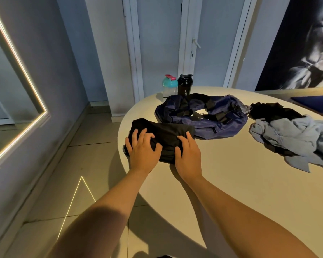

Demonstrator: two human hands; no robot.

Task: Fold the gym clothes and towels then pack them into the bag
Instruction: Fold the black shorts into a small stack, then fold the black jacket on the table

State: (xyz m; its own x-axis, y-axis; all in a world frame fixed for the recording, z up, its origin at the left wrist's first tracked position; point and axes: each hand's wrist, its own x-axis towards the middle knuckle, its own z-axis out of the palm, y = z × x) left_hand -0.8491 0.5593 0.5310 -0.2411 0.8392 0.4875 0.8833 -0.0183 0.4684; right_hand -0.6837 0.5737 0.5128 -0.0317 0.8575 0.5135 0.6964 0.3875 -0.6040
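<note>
- Folding step: left hand (144, 148) and right hand (188, 154), fingers spread, press black garment (166, 132) just in front of bag (203, 118).
- Next, likely: lift it into bag intact; grey clothes (296, 138) right of bag lie unfolded.

Black garment (164, 135), navy bag (222, 120) with black straps, grey-blue cloth (295, 138), cream tabletop (241, 183), teal bottle (169, 86) with pink cap, black shaker (184, 86).
</note>
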